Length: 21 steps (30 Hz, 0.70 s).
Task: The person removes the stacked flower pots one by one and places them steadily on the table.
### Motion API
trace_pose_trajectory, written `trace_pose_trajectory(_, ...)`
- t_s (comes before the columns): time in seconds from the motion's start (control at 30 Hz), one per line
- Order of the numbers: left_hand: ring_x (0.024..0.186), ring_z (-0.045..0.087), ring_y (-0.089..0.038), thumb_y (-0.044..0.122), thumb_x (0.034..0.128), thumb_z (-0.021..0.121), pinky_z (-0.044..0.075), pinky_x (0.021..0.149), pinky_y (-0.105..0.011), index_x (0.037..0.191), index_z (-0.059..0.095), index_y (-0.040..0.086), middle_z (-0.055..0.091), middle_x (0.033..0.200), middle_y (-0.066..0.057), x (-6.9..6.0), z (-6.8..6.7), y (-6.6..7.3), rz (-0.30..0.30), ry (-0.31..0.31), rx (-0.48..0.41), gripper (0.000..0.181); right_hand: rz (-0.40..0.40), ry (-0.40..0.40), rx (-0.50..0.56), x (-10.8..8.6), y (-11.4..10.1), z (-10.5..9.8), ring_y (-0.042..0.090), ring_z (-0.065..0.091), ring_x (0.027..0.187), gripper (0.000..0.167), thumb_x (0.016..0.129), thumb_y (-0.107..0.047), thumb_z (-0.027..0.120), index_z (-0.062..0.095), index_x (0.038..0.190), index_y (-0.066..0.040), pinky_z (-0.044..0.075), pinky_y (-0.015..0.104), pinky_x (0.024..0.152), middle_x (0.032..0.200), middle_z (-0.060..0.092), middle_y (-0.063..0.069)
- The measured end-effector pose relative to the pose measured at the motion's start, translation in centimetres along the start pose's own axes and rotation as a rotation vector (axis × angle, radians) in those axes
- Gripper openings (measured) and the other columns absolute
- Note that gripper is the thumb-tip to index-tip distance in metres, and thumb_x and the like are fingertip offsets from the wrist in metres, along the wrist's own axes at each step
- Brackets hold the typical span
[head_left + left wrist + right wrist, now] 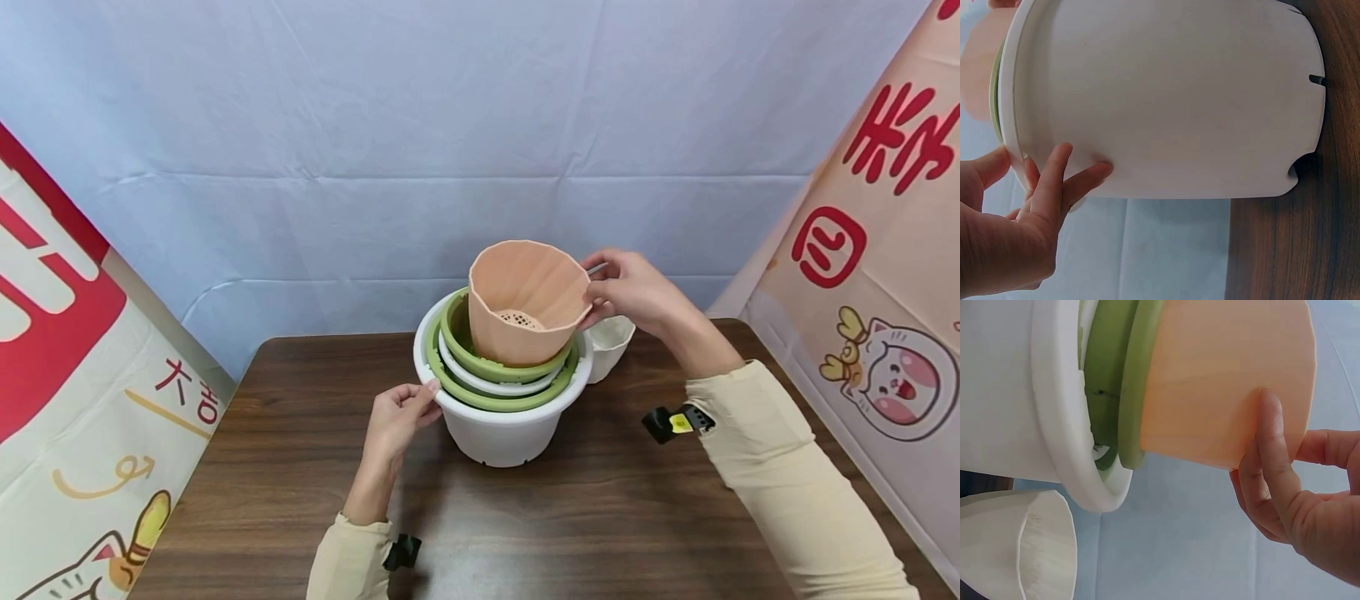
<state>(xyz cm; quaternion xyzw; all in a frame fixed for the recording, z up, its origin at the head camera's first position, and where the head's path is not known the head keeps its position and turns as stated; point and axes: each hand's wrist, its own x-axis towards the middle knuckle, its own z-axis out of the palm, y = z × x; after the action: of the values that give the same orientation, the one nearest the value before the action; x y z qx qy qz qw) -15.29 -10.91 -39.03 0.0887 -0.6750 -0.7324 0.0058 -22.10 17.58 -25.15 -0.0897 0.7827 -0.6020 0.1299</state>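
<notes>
A large white pot [501,433] stands on the table with green and white pots nested inside it. My left hand [399,418] pinches its rim at the left; in the left wrist view the thumb of that hand [1022,231] is on the rim and fingers lie against the outer wall. An orange pot [517,337] with a perforated bottom sits tilted in the top green pot [463,354]. The right hand [630,292] grips the orange pot's rim at its right side. In the right wrist view, fingers [1270,425] press its outer wall, its lower part hidden inside the green pot.
A small white pot [609,346] stands behind the large pot's right side, also seen in the right wrist view [991,544]. The dark wooden table [300,467] reaches to a pale cloth [360,150] at the back. Printed cloths hang at left and right.
</notes>
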Motion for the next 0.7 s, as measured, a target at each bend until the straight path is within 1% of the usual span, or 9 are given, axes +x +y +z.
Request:
trace_pose_trajectory(0.27, 0.072, 0.063, -0.013, 0.012, 0.0872, 0.063, 0.056, 0.071, -0.030, 0.090, 0.058, -0.012, 0.063, 0.071, -0.007, 0.1, -0.1, 0.0, -0.001, -0.002, 0.008, 0.025, -0.013, 0.036, -0.010, -0.6, -0.7, -0.6, 0.023, 0.063, 0.067, 0.047, 0.084, 0.014, 0.042, 0.028, 0.128, 0.013, 0.057, 0.039, 0.067, 0.104, 0.043, 0.026)
trace_pose_trajectory(0.53, 0.073, 0.062, -0.013, 0.013, 0.0865, 0.064, 0.055, 0.073, -0.030, 0.093, 0.057, -0.013, 0.063, 0.072, -0.005, -0.1, 0.0, 0.2, -0.001, -0.015, -0.010, 0.028, -0.046, 0.068, -0.001, -1.6, -1.5, -1.4, 0.024, 0.063, 0.068, 0.043, 0.084, 0.014, 0.043, 0.031, 0.125, 0.013, 0.057, 0.041, 0.066, 0.102, 0.044, 0.024)
trace_pose_trajectory(0.7, 0.073, 0.063, -0.013, 0.012, 0.0867, 0.064, 0.055, 0.073, -0.030, 0.092, 0.057, -0.013, 0.063, 0.071, -0.005, 0.0, 0.0, 0.2, -0.004, -0.012, -0.013, 0.027, -0.066, 0.082, 0.002, -2.0, -1.8, -1.9, 0.024, 0.063, 0.067, 0.041, 0.085, 0.013, 0.045, 0.032, 0.124, 0.012, 0.057, 0.042, 0.065, 0.101, 0.044, 0.023)
